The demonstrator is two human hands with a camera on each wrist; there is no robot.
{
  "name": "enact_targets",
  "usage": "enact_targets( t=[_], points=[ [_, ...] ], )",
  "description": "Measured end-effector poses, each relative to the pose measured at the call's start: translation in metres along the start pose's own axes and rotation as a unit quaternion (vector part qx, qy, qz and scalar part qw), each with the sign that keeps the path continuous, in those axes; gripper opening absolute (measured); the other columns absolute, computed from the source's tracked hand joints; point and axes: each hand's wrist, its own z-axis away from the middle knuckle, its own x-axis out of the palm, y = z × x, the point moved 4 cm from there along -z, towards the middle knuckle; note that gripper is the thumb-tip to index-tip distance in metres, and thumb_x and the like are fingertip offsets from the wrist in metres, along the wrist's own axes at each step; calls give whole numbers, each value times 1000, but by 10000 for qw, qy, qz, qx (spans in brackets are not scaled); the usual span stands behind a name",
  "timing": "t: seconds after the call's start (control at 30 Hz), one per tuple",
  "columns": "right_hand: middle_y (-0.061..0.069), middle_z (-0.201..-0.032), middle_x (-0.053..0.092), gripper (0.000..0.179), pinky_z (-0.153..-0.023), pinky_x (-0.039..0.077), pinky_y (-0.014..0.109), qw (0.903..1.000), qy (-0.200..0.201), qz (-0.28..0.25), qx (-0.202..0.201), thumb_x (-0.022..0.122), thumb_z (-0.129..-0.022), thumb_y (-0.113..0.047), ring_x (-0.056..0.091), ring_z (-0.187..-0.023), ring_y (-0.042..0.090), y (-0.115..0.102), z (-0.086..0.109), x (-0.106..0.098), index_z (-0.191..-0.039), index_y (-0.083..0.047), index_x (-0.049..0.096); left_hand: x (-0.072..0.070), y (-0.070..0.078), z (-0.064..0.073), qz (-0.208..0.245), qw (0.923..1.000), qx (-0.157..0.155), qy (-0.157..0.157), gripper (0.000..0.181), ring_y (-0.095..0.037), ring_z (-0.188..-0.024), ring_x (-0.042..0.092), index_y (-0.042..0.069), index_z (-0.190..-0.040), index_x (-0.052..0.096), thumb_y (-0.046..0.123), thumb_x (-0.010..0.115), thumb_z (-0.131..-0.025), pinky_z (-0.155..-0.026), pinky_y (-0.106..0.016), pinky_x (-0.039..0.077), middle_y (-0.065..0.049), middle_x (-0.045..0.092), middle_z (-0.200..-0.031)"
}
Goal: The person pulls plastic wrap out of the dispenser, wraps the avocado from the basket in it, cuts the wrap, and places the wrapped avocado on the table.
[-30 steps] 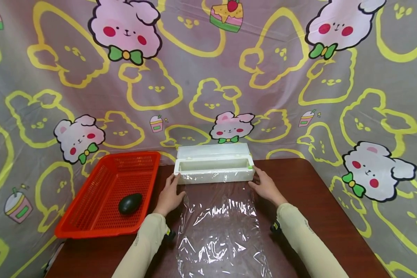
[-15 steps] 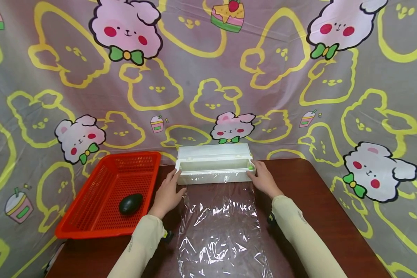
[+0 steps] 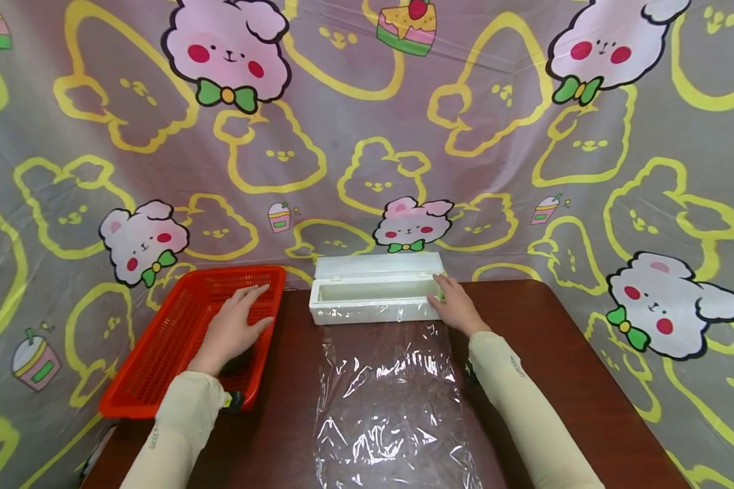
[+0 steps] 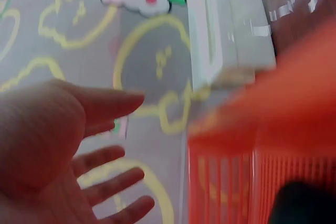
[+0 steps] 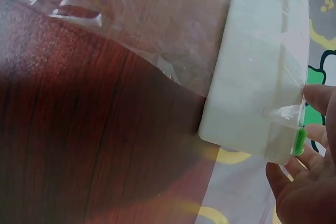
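A white cling film dispenser box [image 3: 373,311] stands at the back of the table, its lid [image 3: 376,263] tipped back. From its front edge a sheet of clear cling film [image 3: 385,401] runs toward me. My right hand [image 3: 457,307] grips the box's right end, fingers and thumb around the corner by a small green slider [image 5: 300,141]. Over the red basket [image 3: 137,401] hovers my left hand [image 3: 231,334], fingers spread and holding nothing. Beneath it, a dark green avocado [image 4: 303,203] lies in the basket, mostly hidden by the hand in the head view.
The dark red-brown wooden table [image 3: 529,353] has a rounded far right corner. A patterned curtain [image 3: 318,102] with cartoon bunnies hangs right behind the table and along both sides. The basket's raised rim stands left of the film.
My left hand has left the dispenser's left end and moved left over the basket, above the avocado. My right hand stays at the right end, now slightly farther onto the box.
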Motion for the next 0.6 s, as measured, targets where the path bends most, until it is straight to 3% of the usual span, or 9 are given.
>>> enact_targets(
  t=[0.17,0.27,0.47,0.6],
  points=[
    [29,-161,34,64,-120,31,63,9999,-23,120,6,58,-105,-28,33,-148,48,3,0,-1,-158,1,36,-13,-32,4,-100,9987,134,-485,76,-53,-136,44,9,-157,41,26,78,-93,-105,-74,41,-28,42,-154],
    [29,-160,35,65,-120,32,63,9999,-47,151,-6,58,-105,-29,34,-148,48,4,0,-1,-158,2,36,-15,-49,7,-187,9956,43,-913,81,-51,-135,46,10,-156,43,29,83,-88,-104,-73,43,-27,44,-153],
    [30,-158,37,66,-119,33,62,9998,-27,205,16,60,-104,-29,37,-146,49,7,-1,0,-157,3,36,-7,-70,11,-172,9793,-313,-1992,89,-58,-135,43,7,-155,45,27,89,-80,-101,-71,46,-35,36,-155],
    [29,-157,39,67,-118,35,61,9998,-24,198,26,61,-104,-30,39,-145,48,7,-2,0,-157,3,37,1,-78,12,-92,9677,-558,-2456,89,-59,-138,38,6,-153,47,20,90,-78,-105,-72,43,-38,35,-156]
  ],
)
